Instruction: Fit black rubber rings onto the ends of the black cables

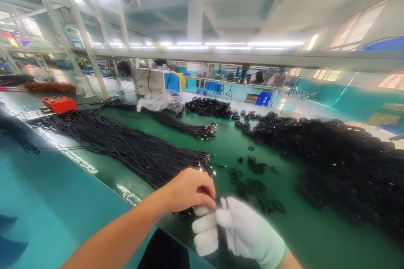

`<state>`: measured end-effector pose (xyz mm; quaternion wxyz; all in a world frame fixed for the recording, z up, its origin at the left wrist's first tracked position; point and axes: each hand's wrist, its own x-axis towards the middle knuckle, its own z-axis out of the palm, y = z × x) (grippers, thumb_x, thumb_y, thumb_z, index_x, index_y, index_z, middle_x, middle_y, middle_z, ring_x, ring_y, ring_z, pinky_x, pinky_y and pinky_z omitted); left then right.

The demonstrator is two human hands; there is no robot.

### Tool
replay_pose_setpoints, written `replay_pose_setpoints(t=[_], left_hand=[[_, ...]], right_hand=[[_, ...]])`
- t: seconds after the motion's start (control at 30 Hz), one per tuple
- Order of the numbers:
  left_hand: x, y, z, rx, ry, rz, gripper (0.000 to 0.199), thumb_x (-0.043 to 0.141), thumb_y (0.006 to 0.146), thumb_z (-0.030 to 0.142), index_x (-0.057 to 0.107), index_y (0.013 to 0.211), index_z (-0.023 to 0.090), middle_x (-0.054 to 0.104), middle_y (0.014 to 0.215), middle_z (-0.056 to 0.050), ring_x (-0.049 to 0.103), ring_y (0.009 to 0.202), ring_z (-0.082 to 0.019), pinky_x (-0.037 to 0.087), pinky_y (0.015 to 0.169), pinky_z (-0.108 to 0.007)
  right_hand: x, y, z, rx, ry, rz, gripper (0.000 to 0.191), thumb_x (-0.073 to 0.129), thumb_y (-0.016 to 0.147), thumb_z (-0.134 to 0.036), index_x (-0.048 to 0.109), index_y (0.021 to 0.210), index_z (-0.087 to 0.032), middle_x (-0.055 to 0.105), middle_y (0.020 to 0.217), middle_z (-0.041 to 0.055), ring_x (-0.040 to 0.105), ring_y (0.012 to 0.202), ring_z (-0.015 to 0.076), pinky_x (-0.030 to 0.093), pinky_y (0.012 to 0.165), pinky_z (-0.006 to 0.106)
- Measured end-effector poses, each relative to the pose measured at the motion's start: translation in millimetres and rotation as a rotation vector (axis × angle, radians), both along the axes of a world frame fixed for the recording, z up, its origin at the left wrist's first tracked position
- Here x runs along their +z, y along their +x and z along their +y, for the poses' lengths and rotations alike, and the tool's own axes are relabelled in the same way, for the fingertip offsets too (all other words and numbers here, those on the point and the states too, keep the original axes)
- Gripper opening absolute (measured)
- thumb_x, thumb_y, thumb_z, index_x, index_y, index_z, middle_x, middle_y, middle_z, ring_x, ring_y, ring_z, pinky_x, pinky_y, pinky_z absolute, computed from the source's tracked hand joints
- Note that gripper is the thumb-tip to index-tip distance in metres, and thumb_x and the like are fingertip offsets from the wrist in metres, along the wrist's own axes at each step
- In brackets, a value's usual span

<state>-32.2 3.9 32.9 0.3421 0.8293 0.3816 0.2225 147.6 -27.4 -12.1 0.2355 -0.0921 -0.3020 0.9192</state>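
Observation:
My right hand [244, 232], in a white glove, is closed around a bundle of thin black cables [223, 239] near the table's front edge. My bare left hand [191, 190] meets it at the top of the bundle, thumb and fingers pinched together. Whatever sits in that pinch is too small and blurred to make out. Just beyond, a long spread of black cables [135, 147] lies on the green table [293, 218], metal tips pointing right. Several loose black rings [252, 189] are scattered beyond my right hand.
A large heap of black coils [341, 159] covers the table's right side. Farther back lie a smaller cable bundle [183, 126], another black heap [208, 107] and clear plastic bags [159, 101]. A red box [59, 104] and a white-and-blue machine [158, 80] stand to the left.

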Motion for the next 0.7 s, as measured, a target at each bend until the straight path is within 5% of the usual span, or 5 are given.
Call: replay_pose_setpoints(t=[0.17,0.33,0.43,0.57,0.7], left_hand=[[-25.8,3,11,0.042,-0.27,-0.152,0.014,0.057,0.077,0.024,0.066,0.075,0.014,0.064,0.072,0.0,0.056,0.069,-0.012,0.039,0.058,-0.019],[-21.0,3,7,0.176,0.011,0.188,0.026,0.039,0.087,0.023,0.062,0.076,0.019,0.065,0.074,0.002,0.056,0.07,-0.014,0.035,0.059,-0.022],[-18.4,10,-5,0.355,0.129,0.422,0.03,0.033,0.091,0.026,0.06,0.078,0.021,0.065,0.073,0.0,0.058,0.067,-0.016,0.033,0.059,-0.024],[-25.5,33,-30,0.41,0.236,0.632,0.027,0.034,0.09,0.02,0.06,0.08,0.022,0.067,0.078,-0.001,0.061,0.071,-0.021,0.033,0.061,-0.029],[-35.0,49,-47,0.359,0.372,0.609,0.024,0.039,0.086,0.012,0.058,0.073,0.021,0.064,0.072,-0.001,0.06,0.068,-0.018,0.034,0.064,-0.031]], right_hand=[[-4.9,-10,-1,-0.035,-0.087,0.051,0.035,0.074,0.068,-0.024,0.055,0.096,-0.012,0.041,0.068,-0.0027,0.04,0.06,0.0088,0.04,0.066,0.03],[1.6,-1,11,-0.415,-0.024,0.144,0.038,0.07,0.074,-0.023,0.056,0.108,-0.013,0.048,0.076,0.0001,0.046,0.066,0.0105,0.042,0.073,0.033],[5.2,10,21,-0.599,-0.008,0.146,0.038,0.066,0.077,-0.022,0.055,0.114,-0.015,0.058,0.1,0.0077,0.055,0.086,0.0172,0.043,0.084,0.039],[3.6,20,28,-0.696,-0.016,0.058,0.038,0.066,0.077,-0.023,0.057,0.113,-0.013,0.057,0.119,0.0138,0.056,0.105,0.0269,0.039,0.094,0.048],[4.4,19,28,-0.695,0.021,0.041,0.039,0.069,0.075,-0.025,0.058,0.11,-0.013,0.06,0.115,0.0148,0.058,0.102,0.027,0.036,0.097,0.051]])
